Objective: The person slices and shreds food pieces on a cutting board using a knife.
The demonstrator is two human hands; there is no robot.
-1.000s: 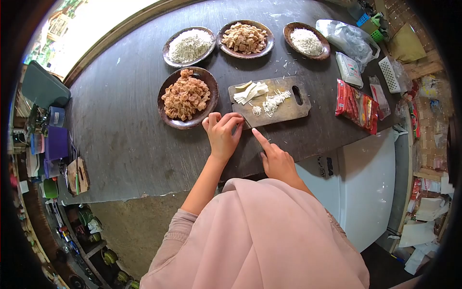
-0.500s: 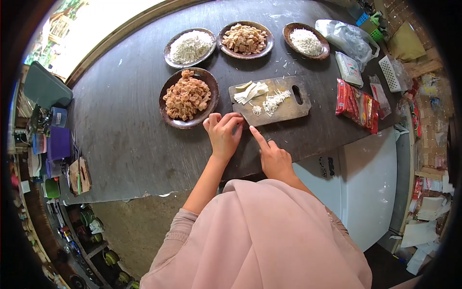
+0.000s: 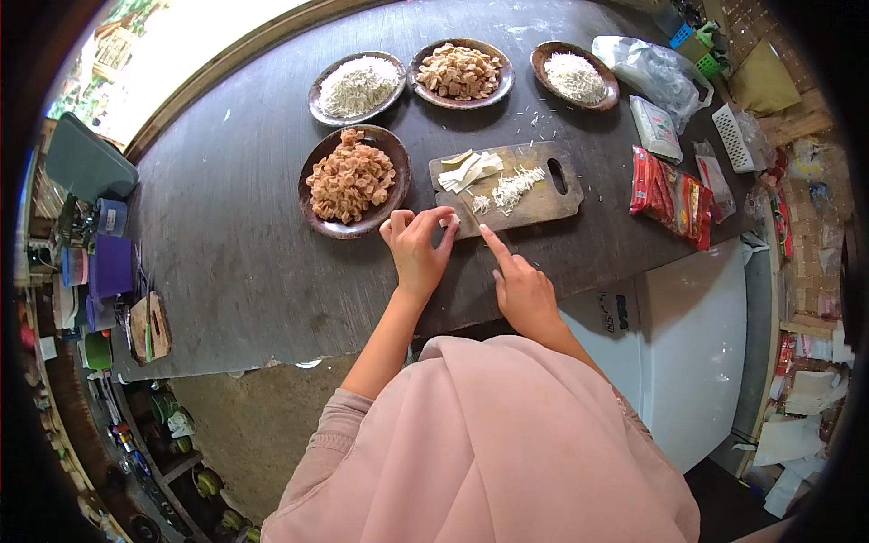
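My left hand (image 3: 419, 252) is at the near left corner of the wooden cutting board (image 3: 534, 210), its fingers pinched on a small white piece (image 3: 450, 220). My right hand (image 3: 523, 288) holds a knife whose thin dark blade (image 3: 474, 215) reaches over the board's near edge; the index finger lies stretched along it and the handle is hidden in the palm. On the board, flat white slices (image 3: 471, 170) lie at the far left, and a heap of thin white strips (image 3: 516, 189) lies in the middle. Fewer strips (image 3: 482, 204) are close to the blade.
A bowl of brown pieces (image 3: 351, 178) stands left of the board. Behind are a plate of white shreds (image 3: 360, 86), a bowl of tan pieces (image 3: 460, 72) and another white-filled bowl (image 3: 576, 78). Red packets (image 3: 670, 195) and a plastic bag (image 3: 654, 74) lie right.
My right hand and the knife have moved slightly forward onto the board. The small strips near the blade are more spread out, and the white piece now shows at my left fingertips.
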